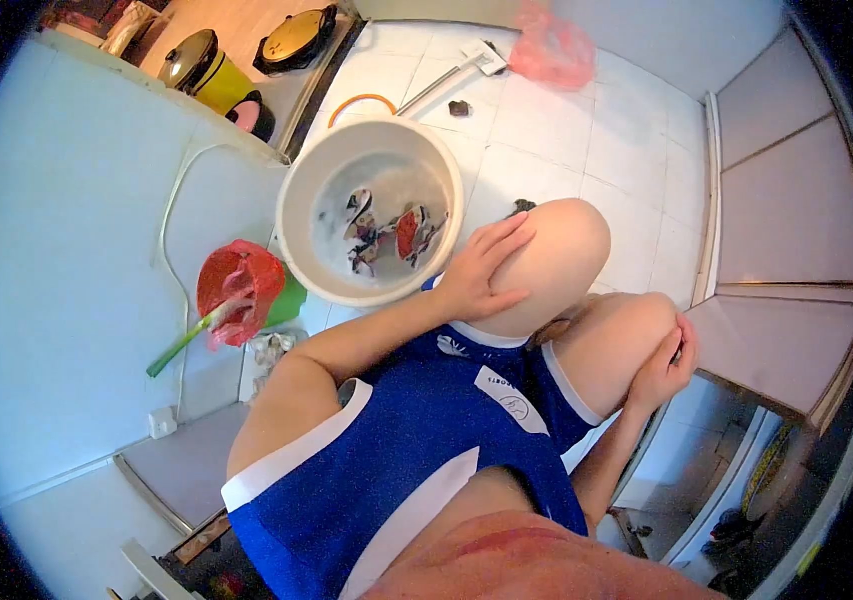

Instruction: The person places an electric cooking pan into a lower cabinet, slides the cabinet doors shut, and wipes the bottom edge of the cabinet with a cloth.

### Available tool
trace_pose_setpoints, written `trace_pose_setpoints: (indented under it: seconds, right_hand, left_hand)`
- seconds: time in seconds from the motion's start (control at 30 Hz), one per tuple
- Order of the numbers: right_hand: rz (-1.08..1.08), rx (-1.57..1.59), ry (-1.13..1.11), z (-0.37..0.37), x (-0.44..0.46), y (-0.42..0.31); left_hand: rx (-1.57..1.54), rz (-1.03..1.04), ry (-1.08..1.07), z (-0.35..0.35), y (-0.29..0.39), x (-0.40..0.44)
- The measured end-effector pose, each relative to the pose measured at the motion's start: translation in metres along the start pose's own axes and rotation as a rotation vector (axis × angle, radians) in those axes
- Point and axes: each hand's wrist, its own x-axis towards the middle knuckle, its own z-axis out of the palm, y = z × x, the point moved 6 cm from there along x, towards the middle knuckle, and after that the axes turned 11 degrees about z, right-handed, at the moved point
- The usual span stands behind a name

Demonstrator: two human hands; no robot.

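My left hand lies on my left knee with its fingers stretched out and nothing in it. My right hand rests against the side of my right knee, fingers partly spread; a dark gap shows between them. Ahead and to the left, close to my left hand, stands a large cream basin on the floor. Cloudy water fills its lower part. Crumpled patterned cloth in black, white and red lies in the water. Neither hand touches the basin's contents.
A red plastic bag with a green onion sits by the left wall. Beyond the basin lie a long-handled floor tool, an orange hose and a pink bag. Lidded bins stand past the doorway; cabinet doors line the right.
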Motion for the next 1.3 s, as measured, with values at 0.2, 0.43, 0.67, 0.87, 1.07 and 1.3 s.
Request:
trace_pose_setpoints:
  seconds: [0.2, 0.43, 0.67, 0.87, 1.07, 1.3]
  right_hand:
    - [-0.022, -0.244, -0.050, -0.016, 0.001, -0.020]
    - [-0.036, -0.253, -0.044, -0.022, 0.013, -0.026]
    - [-0.162, -0.373, -0.166, 0.016, 0.029, -0.017]
    - [0.014, -0.357, -0.230, 0.053, 0.095, 0.015]
    - [0.236, -0.362, -0.302, 0.070, 0.143, 0.013]
    - [0.170, -0.404, -0.487, 0.068, 0.151, -0.018]
  left_hand:
    - [0.038, 0.068, -0.004, -0.013, 0.027, 0.007]
    - [0.077, 0.254, -0.062, 0.001, 0.008, 0.078]
    - [-0.020, 0.402, -0.462, 0.048, -0.029, 0.134]
    - [-0.174, 0.337, -0.639, 0.089, -0.055, 0.181]
    - [-0.222, 0.080, -0.645, 0.114, -0.060, 0.214]
    - [-0.098, -0.121, -0.729, 0.093, -0.052, 0.207]
